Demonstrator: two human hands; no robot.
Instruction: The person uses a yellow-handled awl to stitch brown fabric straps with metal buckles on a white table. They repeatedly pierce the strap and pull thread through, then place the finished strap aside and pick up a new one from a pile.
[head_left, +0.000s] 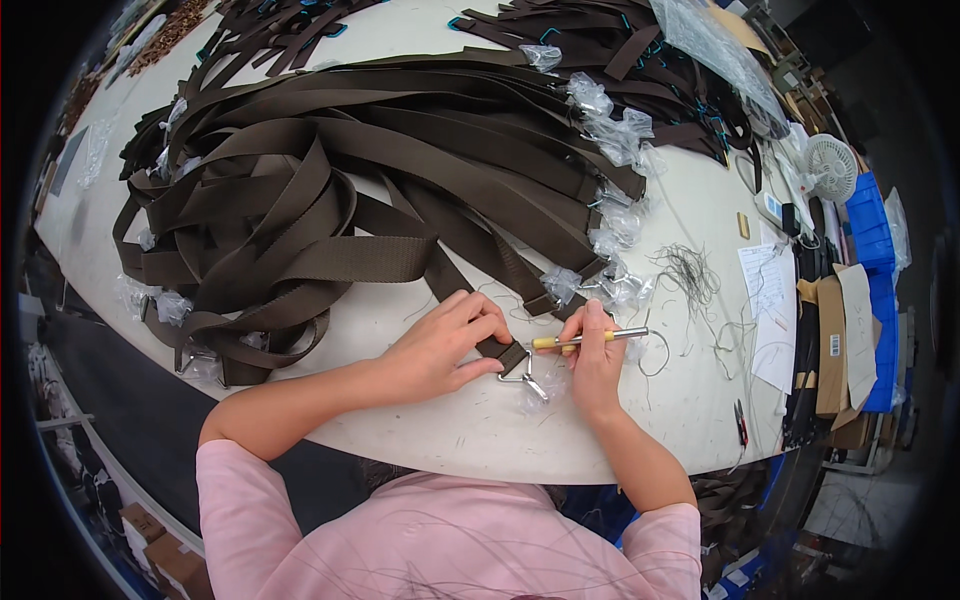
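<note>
My left hand (455,345) is closed on the end of a dark brown webbing strap (511,357), its thumb and fingers pinching the band near the table's front edge. A metal hook (528,380) hangs from that strap end, partly in clear plastic wrap. In my right hand (594,365) is a slim pen-like tool (628,333), yellow at one end and silver at the other, held between thumb and fingers. Its yellow end points left, close to the strap end. A thin dark loop shows by its silver end; I cannot tell whether it is attached.
A large heap of brown webbing straps (290,210) covers the left and middle of the white table (480,445). Plastic-wrapped ends (615,240) line its right side. Loose threads (690,275), paper sheets (770,310), red-handled snips (741,424), a small fan (830,167) and a cardboard box (832,345) are at right.
</note>
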